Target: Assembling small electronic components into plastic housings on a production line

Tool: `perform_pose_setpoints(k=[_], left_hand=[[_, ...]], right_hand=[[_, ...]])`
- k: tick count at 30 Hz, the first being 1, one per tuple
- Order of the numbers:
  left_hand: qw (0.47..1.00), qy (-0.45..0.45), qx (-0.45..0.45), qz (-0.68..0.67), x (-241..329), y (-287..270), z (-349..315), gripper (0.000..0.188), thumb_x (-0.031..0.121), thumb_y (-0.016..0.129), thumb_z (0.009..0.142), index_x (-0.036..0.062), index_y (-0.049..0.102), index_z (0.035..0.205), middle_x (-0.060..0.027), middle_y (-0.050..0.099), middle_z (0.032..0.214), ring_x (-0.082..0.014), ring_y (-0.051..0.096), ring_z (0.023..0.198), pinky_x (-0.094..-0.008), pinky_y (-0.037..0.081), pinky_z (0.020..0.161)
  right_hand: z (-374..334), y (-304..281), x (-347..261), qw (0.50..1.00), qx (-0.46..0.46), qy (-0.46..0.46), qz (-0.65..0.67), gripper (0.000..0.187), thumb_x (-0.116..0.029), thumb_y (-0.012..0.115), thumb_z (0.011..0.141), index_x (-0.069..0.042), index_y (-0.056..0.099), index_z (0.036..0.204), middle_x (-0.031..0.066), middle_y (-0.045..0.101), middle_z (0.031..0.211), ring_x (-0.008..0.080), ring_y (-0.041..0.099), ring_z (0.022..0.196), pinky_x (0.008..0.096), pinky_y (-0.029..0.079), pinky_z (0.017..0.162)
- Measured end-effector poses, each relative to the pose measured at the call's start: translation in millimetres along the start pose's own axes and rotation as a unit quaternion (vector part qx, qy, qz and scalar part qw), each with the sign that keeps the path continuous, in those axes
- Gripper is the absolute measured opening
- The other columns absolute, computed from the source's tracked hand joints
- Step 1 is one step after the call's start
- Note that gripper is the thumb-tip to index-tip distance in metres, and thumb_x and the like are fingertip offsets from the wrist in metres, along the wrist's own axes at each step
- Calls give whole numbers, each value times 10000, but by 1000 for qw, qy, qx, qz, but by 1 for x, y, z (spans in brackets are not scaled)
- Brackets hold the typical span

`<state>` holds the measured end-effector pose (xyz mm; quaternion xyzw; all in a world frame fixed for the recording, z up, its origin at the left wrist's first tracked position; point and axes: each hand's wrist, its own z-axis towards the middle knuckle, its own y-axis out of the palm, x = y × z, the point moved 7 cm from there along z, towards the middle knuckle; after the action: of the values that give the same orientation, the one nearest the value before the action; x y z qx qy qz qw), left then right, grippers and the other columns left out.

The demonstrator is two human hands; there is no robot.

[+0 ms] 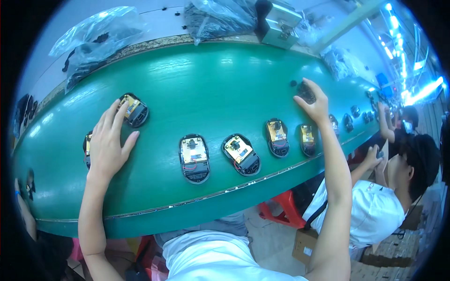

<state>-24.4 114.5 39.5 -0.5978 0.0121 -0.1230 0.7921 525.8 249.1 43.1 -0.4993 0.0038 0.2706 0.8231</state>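
Observation:
My left hand lies palm down with its fingers stretched and thumb apart. Its fingertips overlap an opened computer mouse with a yellowish circuit board. Another opened mouse is mostly hidden behind that hand. Over the far right of the green table, my right hand curves its thumb and fingers around a dark mouse part, partly covered. A small round dark piece lies beside it. Between my hands, opened mice and a further mouse form a row along the near edge.
The green table stretches away to the right, with more mice along it. Plastic bags and a metal box stand behind its far edge. A co-worker sits at right near a red stool; another person's arm shows at left.

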Motion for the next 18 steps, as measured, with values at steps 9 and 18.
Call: perform_pose_setpoints(k=[9,18], left_hand=[[1000,19,1,-12,-2,2,-4,728,250,728,897,100,427,1542,-174,448,1565,-388,504,1357,-484,400,1136],[999,29,13,-23,8,-1,-3,703,264,741,872,79,468,1493,-194,453,1539,-390,512,1333,-490,410,1108]], right_hand=[[47,49,-7,989,-57,-29,131,713,-330,919,726,-63,675,1340,173,653,1386,310,617,1303,413,461,1126],[120,103,-68,985,-51,-98,134,800,-459,891,732,-75,634,1385,210,560,1481,365,527,1385,436,420,1157]])
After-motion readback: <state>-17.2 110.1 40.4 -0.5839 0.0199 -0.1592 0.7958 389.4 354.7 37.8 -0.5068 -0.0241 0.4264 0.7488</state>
